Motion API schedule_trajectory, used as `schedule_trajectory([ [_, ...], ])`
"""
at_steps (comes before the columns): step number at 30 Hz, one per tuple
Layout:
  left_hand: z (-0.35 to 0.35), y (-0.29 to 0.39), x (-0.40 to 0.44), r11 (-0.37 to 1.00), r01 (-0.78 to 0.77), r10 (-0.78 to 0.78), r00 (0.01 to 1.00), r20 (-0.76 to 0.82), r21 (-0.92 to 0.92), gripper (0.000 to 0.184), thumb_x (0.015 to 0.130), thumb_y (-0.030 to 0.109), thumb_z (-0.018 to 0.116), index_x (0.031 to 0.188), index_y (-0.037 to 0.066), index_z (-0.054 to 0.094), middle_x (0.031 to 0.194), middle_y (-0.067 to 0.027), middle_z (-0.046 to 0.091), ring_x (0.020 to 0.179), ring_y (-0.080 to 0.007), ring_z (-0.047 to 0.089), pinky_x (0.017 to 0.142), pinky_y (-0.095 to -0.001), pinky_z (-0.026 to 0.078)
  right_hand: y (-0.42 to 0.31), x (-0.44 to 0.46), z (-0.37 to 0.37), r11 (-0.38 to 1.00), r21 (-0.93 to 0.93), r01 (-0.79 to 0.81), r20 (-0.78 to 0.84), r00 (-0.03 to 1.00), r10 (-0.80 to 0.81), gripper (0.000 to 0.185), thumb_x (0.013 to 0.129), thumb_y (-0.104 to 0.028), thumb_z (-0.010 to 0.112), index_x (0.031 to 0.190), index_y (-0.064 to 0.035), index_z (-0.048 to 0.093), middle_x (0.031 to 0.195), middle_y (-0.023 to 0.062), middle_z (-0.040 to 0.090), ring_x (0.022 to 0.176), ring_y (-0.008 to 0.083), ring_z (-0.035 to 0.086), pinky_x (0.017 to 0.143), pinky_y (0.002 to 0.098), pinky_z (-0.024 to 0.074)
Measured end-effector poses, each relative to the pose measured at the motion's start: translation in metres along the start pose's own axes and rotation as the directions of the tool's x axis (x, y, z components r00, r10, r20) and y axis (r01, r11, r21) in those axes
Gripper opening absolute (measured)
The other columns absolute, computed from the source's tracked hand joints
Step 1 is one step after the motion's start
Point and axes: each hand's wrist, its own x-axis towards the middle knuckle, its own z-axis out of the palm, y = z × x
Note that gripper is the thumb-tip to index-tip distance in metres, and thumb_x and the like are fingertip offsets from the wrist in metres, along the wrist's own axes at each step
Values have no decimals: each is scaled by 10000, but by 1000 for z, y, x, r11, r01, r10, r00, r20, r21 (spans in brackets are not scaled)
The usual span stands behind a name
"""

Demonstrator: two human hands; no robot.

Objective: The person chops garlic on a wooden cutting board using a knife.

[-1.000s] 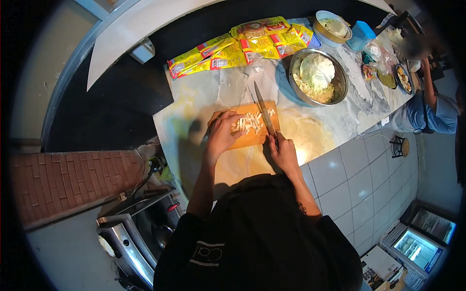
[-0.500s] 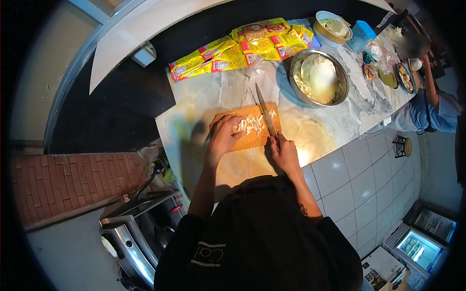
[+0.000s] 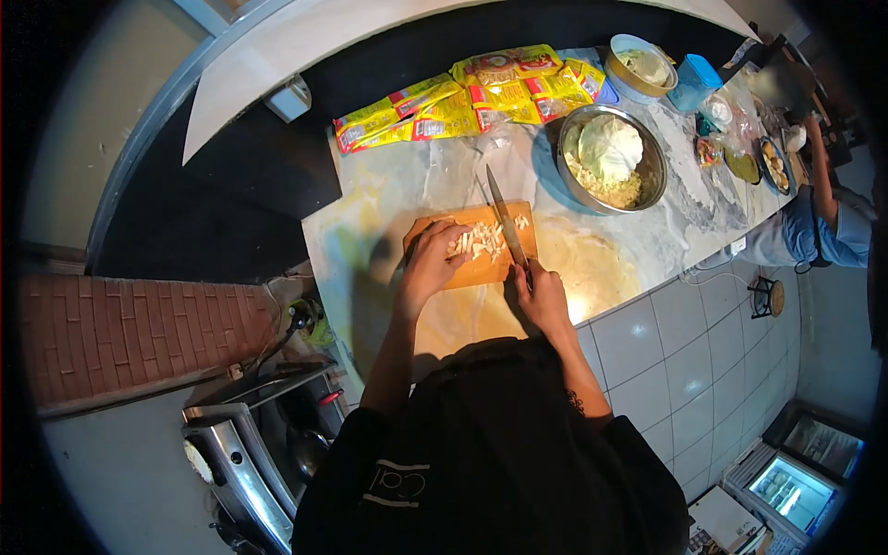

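My right hand (image 3: 544, 298) is closed around the handle of a long kitchen knife (image 3: 500, 203). The blade points away from me and crosses the right part of a wooden cutting board (image 3: 476, 275). Chopped pale food strips (image 3: 481, 242), of a kind I cannot make out, lie across the board left of the blade, with a few bits on its right. My left hand (image 3: 432, 261) rests at the board's left side, its curled fingers gripping the left end of the strips. Part of the pile is hidden under those fingers.
Yellow-and-red food packets (image 3: 504, 97) lie along the back of the marble counter (image 3: 592, 268). A steel bowl (image 3: 566, 176) holds a pale mound and shredded food. Behind it are a second bowl (image 3: 638, 91) and a blue container (image 3: 694, 83). Another person (image 3: 823, 222) stands at the far right.
The view has shifted slightly, so the counter's things sit a little lower and farther right. Both hands and the knife keep nearly the same place on the board.
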Motion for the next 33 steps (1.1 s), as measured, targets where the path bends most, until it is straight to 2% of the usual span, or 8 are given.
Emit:
schedule_trajectory([
  [8,0,1,-1,994,-67,70,997,-37,81,406,744,77,737,1130,41,615,1077,-155,599,1029,-356,571,882,-391,458,0,0,0,1000,4,4,13,1000,-4,215,927,-194,541,928,20,562,642,274,598,610,463,595,560,521,485],
  [11,-3,5,1,997,-19,18,1000,18,72,406,739,82,742,1125,44,621,1081,-152,600,1037,-355,570,885,-391,457,2,1,2,1000,21,-8,13,1000,8,216,926,-196,542,923,18,567,633,271,594,610,461,595,569,517,488],
  [18,0,-2,2,998,-36,35,999,17,55,375,743,69,735,1101,39,629,1065,-136,610,1015,-345,580,874,-386,461,0,0,0,999,32,-12,8,1000,11,213,922,-192,548,934,19,579,631,275,587,603,458,592,560,520,479],
  [21,2,-3,-1,989,-96,102,993,-50,113,362,754,50,719,1103,37,629,1045,-131,614,990,-332,590,852,-380,472,0,-3,0,999,35,0,-8,1000,1,211,921,-190,549,931,20,577,631,274,588,601,456,592,556,520,478],
  [24,-2,-1,2,994,-86,89,995,-44,70,337,767,20,691,1098,36,630,1015,-129,615,976,-321,597,839,-366,482,1,-1,3,999,46,17,-52,999,-15,203,920,-174,558,888,26,572,623,263,572,591,450,573,536,493,448],
  [27,1,-5,-1,998,0,1,1000,10,-70,333,768,4,675,1097,33,630,1018,-134,606,953,-313,603,823,-359,488,3,-1,5,998,55,0,-64,998,3,202,918,-153,567,839,32,565,614,255,555,578,444,554,513,466,414],
  [30,-2,-1,5,998,-41,41,999,3,-53,322,763,21,685,1081,35,640,1032,-134,595,961,-303,595,840,-368,478,-2,3,0,997,73,-4,-82,997,10,202,919,-144,568,824,34,561,602,253,547,551,437,542,497,455,403],
  [33,-3,5,3,992,-99,99,995,0,72,290,751,57,714,1036,53,664,1007,-125,582,965,-294,574,848,-376,464,-6,5,-2,994,106,6,-108,994,6,207,922,-138,566,810,36,556,574,238,529,495,407,514,473,433,382],
])
